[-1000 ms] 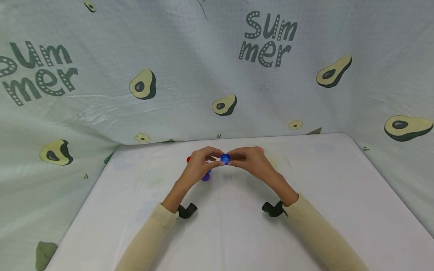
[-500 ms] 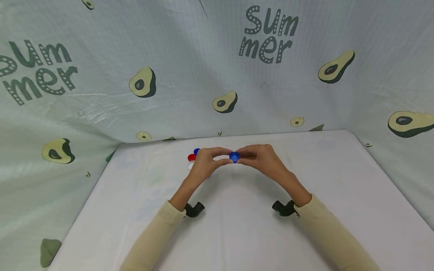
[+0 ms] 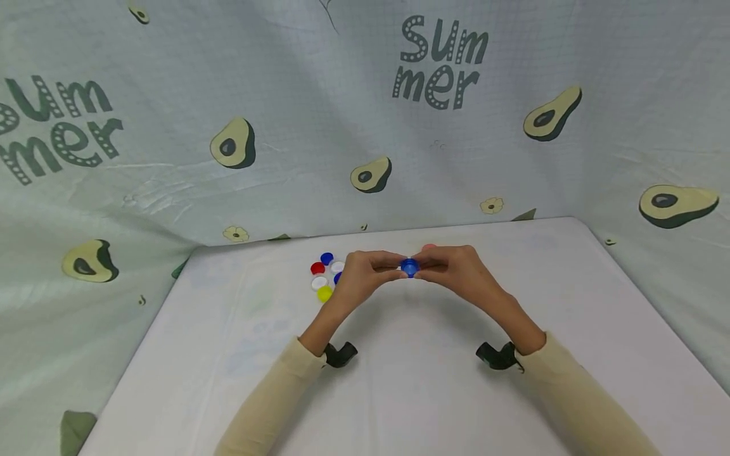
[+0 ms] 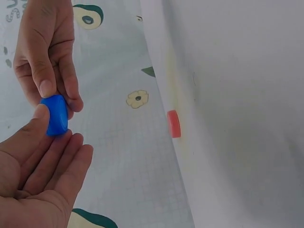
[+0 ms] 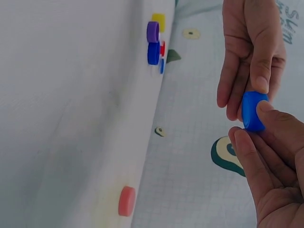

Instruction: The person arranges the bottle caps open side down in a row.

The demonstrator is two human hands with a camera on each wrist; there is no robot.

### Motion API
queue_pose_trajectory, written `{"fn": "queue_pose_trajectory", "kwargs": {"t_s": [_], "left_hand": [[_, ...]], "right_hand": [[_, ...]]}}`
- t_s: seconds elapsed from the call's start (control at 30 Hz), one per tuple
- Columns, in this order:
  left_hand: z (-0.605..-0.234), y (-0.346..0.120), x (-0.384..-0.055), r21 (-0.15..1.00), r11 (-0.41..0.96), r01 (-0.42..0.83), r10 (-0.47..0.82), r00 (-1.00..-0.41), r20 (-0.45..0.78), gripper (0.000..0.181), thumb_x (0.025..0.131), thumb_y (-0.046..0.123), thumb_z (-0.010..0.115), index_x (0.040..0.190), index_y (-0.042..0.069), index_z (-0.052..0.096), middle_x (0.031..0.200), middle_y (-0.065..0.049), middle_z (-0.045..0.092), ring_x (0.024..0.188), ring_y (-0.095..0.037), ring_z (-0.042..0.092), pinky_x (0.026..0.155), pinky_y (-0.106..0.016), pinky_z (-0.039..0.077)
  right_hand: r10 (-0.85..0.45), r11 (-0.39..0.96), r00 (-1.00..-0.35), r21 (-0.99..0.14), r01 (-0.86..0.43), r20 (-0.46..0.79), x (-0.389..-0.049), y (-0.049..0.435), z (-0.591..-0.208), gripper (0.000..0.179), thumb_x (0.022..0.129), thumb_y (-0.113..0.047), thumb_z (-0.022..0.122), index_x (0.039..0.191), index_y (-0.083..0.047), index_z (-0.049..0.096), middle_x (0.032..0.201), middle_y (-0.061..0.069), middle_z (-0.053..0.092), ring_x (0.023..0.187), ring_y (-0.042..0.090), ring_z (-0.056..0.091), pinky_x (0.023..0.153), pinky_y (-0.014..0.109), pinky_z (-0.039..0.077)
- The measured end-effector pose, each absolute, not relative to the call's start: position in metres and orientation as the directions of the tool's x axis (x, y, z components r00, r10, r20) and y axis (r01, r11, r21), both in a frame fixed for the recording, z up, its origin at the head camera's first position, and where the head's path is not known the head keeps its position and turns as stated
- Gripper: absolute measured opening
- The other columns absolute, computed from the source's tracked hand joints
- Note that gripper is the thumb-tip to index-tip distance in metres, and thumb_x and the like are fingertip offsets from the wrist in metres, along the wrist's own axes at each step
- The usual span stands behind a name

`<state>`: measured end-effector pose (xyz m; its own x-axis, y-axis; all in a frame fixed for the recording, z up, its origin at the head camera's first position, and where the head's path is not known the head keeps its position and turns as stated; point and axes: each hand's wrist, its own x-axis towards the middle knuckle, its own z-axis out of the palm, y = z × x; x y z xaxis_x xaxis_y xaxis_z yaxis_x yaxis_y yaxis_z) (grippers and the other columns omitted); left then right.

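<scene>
A blue bottle cap [image 3: 409,267] is held up over the table between both hands. The left hand [image 3: 365,275] pinches its left side between thumb and fingers, and the right hand [image 3: 456,269] pinches the opposite side. Its hollow inside faces the head camera. In the left wrist view the left thumb lies on the side of the blue cap [image 4: 58,115]. From the right wrist, the blue cap [image 5: 254,111] appears with fingertips of both hands at its rim. A pink cap [image 3: 429,246] lies beyond the right hand, partly hidden by it.
Left of the hands lies a cluster of caps, among them a red cap [image 3: 317,268], a white cap [image 3: 319,283] and a yellow cap [image 3: 324,294]. A purple cap [image 5: 153,32] shows from the right wrist. Behind the white table [image 3: 422,380] hangs a printed cloth [image 3: 308,114].
Both hands have shifted right in the head view, still pinching the blue cap. More of the cap cluster on the left shows from behind the left hand.
</scene>
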<state>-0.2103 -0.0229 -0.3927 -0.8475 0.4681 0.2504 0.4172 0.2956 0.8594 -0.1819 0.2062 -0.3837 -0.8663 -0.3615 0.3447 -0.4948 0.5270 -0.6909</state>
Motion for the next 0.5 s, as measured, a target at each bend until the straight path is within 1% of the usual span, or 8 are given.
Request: {"fn": "queue_pose_trajectory", "kwargs": {"t_s": [0.13,0.27,0.4,0.5], "left_hand": [[-0.39,-0.018,-0.21,0.867,0.273,0.417,0.481,-0.84,0.253,0.03,0.089,0.015,0.079,0.117,0.004,0.076,0.111,-0.008,0.077,0.1,-0.019,0.075,0.086,-0.028,0.059],[-0.389,-0.012,-0.21,0.877,0.243,0.414,0.472,-0.84,0.266,0.031,0.089,0.015,0.079,0.118,0.004,0.076,0.112,-0.01,0.076,0.1,-0.02,0.075,0.087,-0.029,0.059],[-0.386,-0.006,-0.21,0.896,0.196,0.398,0.447,-0.85,0.28,0.029,0.091,0.017,0.078,0.117,0.004,0.076,0.113,-0.01,0.076,0.102,-0.021,0.074,0.087,-0.029,0.059],[-0.384,-0.001,-0.208,0.923,0.137,0.361,0.437,-0.858,0.271,0.028,0.093,0.017,0.076,0.117,0.003,0.075,0.111,-0.011,0.076,0.1,-0.02,0.075,0.089,-0.03,0.059]], "right_hand": [[-0.355,0.533,-0.863,-0.68,-0.503,0.36,-0.178,0.211,-0.382,0.028,0.089,-0.013,0.079,0.115,-0.005,0.076,0.105,0.007,0.077,0.097,0.021,0.075,0.083,0.033,0.061],[-0.336,0.526,-0.834,-0.648,-0.551,0.437,-0.176,0.216,-0.385,0.032,0.088,-0.007,0.079,0.119,-0.003,0.074,0.11,0.009,0.076,0.096,0.022,0.075,0.083,0.031,0.06],[-0.309,0.51,-0.769,-0.585,-0.631,0.56,-0.176,0.22,-0.39,0.039,0.084,0.002,0.079,0.122,-0.003,0.072,0.116,0.009,0.074,0.099,0.021,0.074,0.085,0.023,0.057],[-0.303,0.49,-0.697,-0.521,-0.699,0.65,-0.177,0.222,-0.393,0.042,0.079,0.007,0.081,0.119,-0.004,0.073,0.116,0.009,0.073,0.101,0.023,0.073,0.086,0.018,0.055]]}}
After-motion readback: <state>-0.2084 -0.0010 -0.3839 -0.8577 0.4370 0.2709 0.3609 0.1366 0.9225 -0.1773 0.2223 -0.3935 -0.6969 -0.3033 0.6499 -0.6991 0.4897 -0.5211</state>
